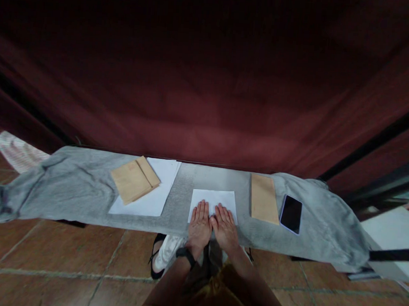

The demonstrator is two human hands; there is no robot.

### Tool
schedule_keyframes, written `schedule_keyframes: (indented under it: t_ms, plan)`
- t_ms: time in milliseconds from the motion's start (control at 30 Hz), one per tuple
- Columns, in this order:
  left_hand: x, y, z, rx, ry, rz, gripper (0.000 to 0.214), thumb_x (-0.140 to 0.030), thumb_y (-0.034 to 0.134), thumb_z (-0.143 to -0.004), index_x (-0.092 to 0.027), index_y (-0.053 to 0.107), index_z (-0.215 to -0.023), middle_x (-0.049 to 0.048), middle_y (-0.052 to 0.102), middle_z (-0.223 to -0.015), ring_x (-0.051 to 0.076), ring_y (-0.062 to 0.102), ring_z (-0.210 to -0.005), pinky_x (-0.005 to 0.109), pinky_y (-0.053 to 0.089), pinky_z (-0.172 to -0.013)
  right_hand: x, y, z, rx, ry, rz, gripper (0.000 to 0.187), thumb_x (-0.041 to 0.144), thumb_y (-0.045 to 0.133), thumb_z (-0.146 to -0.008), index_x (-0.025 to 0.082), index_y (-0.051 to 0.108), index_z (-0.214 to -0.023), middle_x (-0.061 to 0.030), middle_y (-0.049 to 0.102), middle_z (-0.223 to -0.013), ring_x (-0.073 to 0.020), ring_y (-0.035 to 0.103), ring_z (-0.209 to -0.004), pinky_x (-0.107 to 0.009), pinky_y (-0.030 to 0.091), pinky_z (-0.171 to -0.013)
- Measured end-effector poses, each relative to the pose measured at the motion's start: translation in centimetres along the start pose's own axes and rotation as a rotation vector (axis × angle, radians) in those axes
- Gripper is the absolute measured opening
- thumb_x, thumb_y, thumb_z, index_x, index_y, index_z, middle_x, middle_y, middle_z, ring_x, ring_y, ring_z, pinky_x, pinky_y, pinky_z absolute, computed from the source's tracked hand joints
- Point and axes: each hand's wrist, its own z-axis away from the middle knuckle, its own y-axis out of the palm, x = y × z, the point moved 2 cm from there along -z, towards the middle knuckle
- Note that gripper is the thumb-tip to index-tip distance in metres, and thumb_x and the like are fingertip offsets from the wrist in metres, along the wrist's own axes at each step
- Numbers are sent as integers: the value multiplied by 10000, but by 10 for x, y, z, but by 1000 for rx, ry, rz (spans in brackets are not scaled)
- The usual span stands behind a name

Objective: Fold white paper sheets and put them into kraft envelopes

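A white sheet of paper [213, 197], apparently folded, lies on the grey cloth in front of me. My left hand [201, 221] rests flat on its left half, fingers stretched out, with a dark band on the wrist. Beside it my right hand [224, 225] presses flat on the right half, fingers straight. The hands nearly touch at the thumbs and cover the sheet's near edge. To the right lies a single brown envelope [264, 199]. On the left, several brown envelopes [132, 181] rest on a stack of white paper [161, 201].
The grey cloth [82, 187] drapes over a long narrow bench. A phone [291, 214] with a dark screen lies right of the single envelope. A dark red panel [205, 139] rises along the far edge. Brown floor tiles [65, 250] show below, with my feet under the bench.
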Motion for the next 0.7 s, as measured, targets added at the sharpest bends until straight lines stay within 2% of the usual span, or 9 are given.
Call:
schedule_keyframes:
  t_ms: [133, 233, 333, 467, 533, 600, 700]
  plan:
    - [15, -8, 3, -61, -55, 23, 616, -360, 356, -1033, -58, 375, -1570, 201, 354, -1643, 297, 285, -1554, 508, 278, -1265, -21, -11, 11, -66, 19, 112, 522, 299, 368, -1075, 105, 433, -1555, -178, 430, -1606, -284, 389, -1504, -517, 326, -1214]
    - [20, -11, 1, -102, -109, 20, 625, -396, 360, -1040, -53, 391, -1561, 226, 402, -1608, 329, 333, -1531, 560, 269, -1258, -34, -15, 15, -78, 36, 158, 531, 254, 395, -1056, 99, 413, -1564, -190, 444, -1594, -297, 419, -1483, -533, 347, -1198]
    - [5, -8, -6, -100, -107, 40, 630, -398, 347, -1045, -57, 371, -1573, 225, 419, -1598, 338, 323, -1535, 586, 249, -1262, -40, -18, 18, -75, 28, 164, 533, 221, 403, -1040, 105, 425, -1560, -195, 452, -1585, -301, 441, -1469, -539, 356, -1194]
    - [-34, 6, -26, 20, 61, 117, 622, -400, 310, -1057, -70, 361, -1581, 183, 364, -1640, 292, 286, -1553, 519, 261, -1276, -39, -19, 18, -88, 61, 147, 536, 224, 379, -1040, 95, 436, -1557, -193, 484, -1563, -305, 441, -1470, -533, 336, -1210]
    - [-46, 12, -37, 56, 113, 127, 626, -410, 310, -1058, -75, 355, -1584, 179, 347, -1648, 285, 288, -1553, 509, 271, -1273, -38, -19, 17, -74, 58, 147, 527, 203, 356, -1039, 100, 458, -1546, -184, 492, -1559, -301, 438, -1474, -525, 322, -1220]
    - [-46, 15, -47, 58, 132, 118, 634, -426, 328, -1054, -88, 345, -1591, 177, 343, -1651, 285, 291, -1552, 510, 283, -1267, -37, -19, 17, -59, 49, 150, 520, 198, 348, -1041, 104, 475, -1536, -182, 482, -1567, -304, 435, -1475, -527, 320, -1221]
    - [-28, 13, -58, 34, 133, 97, 636, -430, 339, -1052, -96, 340, -1593, 172, 367, -1642, 280, 307, -1547, 502, 291, -1259, -38, -20, 18, -62, 55, 143, 523, 231, 382, -1043, 102, 461, -1544, -195, 460, -1578, -316, 440, -1471, -544, 333, -1210]
